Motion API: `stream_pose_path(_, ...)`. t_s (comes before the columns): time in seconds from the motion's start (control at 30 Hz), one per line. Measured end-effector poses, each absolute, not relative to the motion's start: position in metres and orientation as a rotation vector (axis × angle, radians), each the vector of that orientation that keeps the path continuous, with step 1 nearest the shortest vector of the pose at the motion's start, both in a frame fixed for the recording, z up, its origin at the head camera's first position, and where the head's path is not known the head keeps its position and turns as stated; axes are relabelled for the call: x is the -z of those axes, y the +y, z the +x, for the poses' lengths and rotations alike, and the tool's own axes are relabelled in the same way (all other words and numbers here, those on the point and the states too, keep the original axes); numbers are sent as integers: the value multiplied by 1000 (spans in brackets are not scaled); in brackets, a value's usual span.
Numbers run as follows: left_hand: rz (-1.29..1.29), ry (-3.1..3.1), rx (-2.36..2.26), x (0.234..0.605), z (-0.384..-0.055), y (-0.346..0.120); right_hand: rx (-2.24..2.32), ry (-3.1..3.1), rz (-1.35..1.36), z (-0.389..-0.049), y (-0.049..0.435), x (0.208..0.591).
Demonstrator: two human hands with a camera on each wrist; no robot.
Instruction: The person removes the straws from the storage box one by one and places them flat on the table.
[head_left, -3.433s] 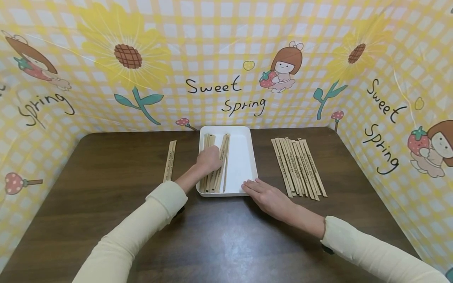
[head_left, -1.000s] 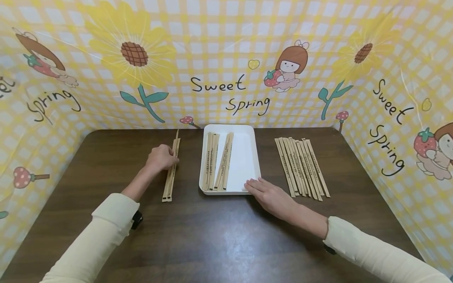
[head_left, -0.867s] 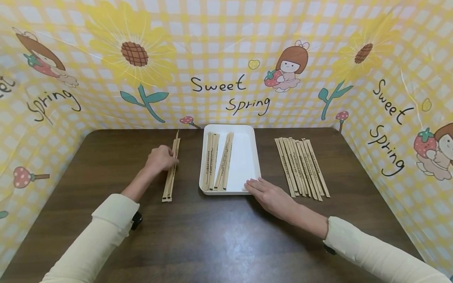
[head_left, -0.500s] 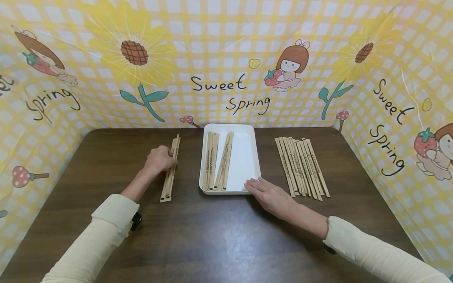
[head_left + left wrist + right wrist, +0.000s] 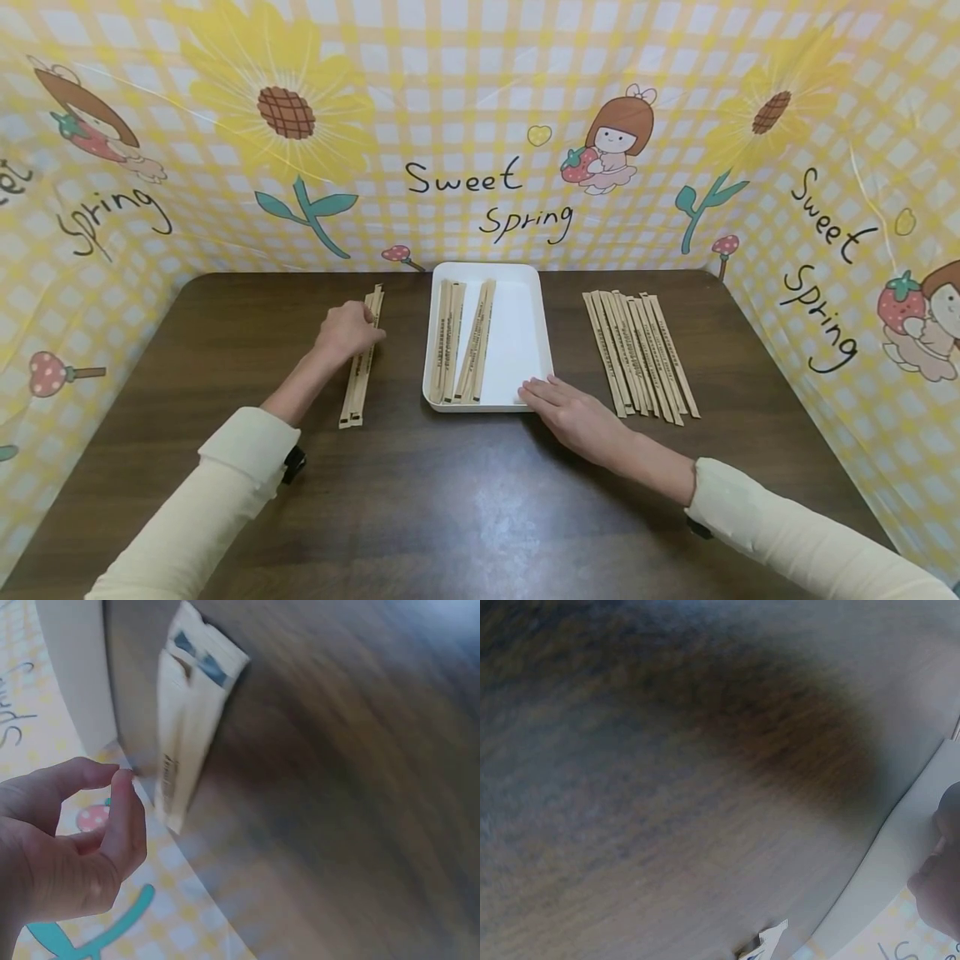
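Observation:
My left hand (image 5: 347, 332) is over a small bunch of long, slim kraft-paper packets (image 5: 357, 385) on the table, left of the tray. In the left wrist view these packets (image 5: 187, 727) lie apart from the hand (image 5: 71, 840); thumb and forefinger nearly meet, with nothing visible between them. My right hand (image 5: 573, 417) rests straight fingers on the near right corner of the white tray (image 5: 517, 333). Two groups of similar packets (image 5: 447, 342) lie in the tray's left half. In the right wrist view, only part of that hand (image 5: 941, 877) shows against the tray.
A wide row of several more packets (image 5: 637, 354) lies right of the tray on the dark wooden table (image 5: 450, 500). A yellow checked cloth (image 5: 465, 100) with printed pictures stands around the back and sides.
My left hand has gone from the tray to the packets at left, where another has joined the first. These were lined up, and the hand has just shifted slightly right. My right hand stays put.

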State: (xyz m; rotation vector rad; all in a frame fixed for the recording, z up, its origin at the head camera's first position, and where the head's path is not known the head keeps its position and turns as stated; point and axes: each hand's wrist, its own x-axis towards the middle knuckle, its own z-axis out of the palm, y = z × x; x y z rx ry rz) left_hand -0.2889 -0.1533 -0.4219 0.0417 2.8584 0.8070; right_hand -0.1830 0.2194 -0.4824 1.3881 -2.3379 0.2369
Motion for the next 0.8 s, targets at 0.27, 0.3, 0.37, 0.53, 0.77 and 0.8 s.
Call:
stream_pose_path(0.27,112,2783,-913,414,-289,-126,-241,-2345,1384,-182,220,481)
stream_pose_path(0.3,120,2763,-948,413,-290,-123,-241,-2346,1384,-182,220,481)
stream_pose_path(0.37,127,2699,-1060,413,-290,-117,-240,-2347,1386,-182,220,481)
stream_pose_path(0.53,126,2588,-1229,410,-287,-102,-242,-2351,1384,-183,219,480)
stream_pose_path(0.77,186,2575,-1226,406,-285,-82,-239,-2358,1377,-182,219,481)
stream_pose_path(0.8,199,2574,-1227,406,-285,-79,-238,-2359,1375,-182,219,481)
